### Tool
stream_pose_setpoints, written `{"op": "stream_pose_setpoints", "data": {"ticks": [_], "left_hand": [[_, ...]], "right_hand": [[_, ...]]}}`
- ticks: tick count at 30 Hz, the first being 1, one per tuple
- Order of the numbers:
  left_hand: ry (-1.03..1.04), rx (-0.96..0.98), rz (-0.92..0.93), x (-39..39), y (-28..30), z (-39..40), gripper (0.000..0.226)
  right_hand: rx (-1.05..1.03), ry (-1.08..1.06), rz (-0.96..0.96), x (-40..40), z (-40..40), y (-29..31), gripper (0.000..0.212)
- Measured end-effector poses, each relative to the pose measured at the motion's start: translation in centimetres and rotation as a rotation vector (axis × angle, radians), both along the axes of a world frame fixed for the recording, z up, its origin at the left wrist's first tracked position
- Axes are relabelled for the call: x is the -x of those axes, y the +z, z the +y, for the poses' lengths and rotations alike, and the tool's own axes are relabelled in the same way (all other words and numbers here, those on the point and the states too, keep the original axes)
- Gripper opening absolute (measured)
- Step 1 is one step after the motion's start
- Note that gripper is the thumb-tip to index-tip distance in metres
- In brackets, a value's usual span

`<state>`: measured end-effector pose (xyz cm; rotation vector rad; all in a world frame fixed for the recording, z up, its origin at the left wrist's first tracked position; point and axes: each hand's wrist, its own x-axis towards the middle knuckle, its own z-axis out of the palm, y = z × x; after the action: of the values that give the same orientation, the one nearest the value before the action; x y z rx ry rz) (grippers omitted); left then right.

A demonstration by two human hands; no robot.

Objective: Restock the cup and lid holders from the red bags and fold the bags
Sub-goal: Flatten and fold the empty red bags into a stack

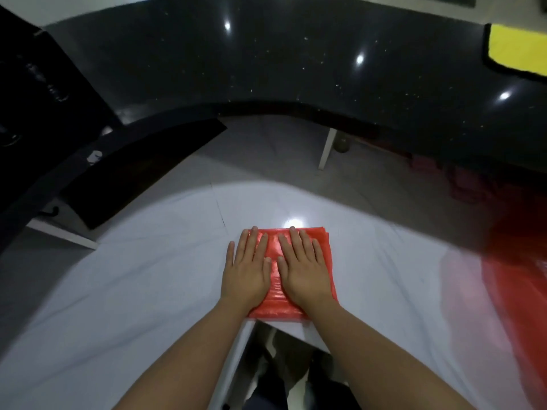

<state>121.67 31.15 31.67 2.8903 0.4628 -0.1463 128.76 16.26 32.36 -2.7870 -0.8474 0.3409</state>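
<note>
Both palms flat on the folded red bag.

I saw the left hand and right hand lying side by side, fingers spread and pointing toward 12 o'clock, pressing down on the folded red bag without gripping it. The bag sat on the white surface near its front edge. More red plastic, blurred, lay at 3 o'clock, and a yellow cloth rested on the black counter at 1 o'clock.

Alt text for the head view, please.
Both hands, left hand and right hand, press flat on a folded red bag lying on a white surface. A dark glossy counter curves beyond.
</note>
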Motion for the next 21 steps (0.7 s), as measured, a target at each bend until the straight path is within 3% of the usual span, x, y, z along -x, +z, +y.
{"op": "stream_pose_setpoints", "data": {"ticks": [4, 13, 16, 21], "left_hand": [[-0.013, 0.003, -0.036, 0.0, -0.2, 0.0, 0.06], [-0.002, 0.02, 0.012, -0.1, 0.3, -0.1, 0.06], [0.023, 0.057, 0.021, 0.3, 1.5, -0.6, 0.061], [-0.026, 0.073, 0.007, 2.8, 2.0, -3.9, 0.061]], "right_hand": [[0.014, -0.069, -0.05, -1.0, -2.2, -0.8, 0.058], [0.021, -0.119, 0.048, -2.1, -4.8, 0.0, 0.058], [-0.072, -0.15, 0.129, -1.8, -4.9, 1.6, 0.057], [-0.135, -0.001, 0.157, 2.1, -3.6, 3.3, 0.059]]}}
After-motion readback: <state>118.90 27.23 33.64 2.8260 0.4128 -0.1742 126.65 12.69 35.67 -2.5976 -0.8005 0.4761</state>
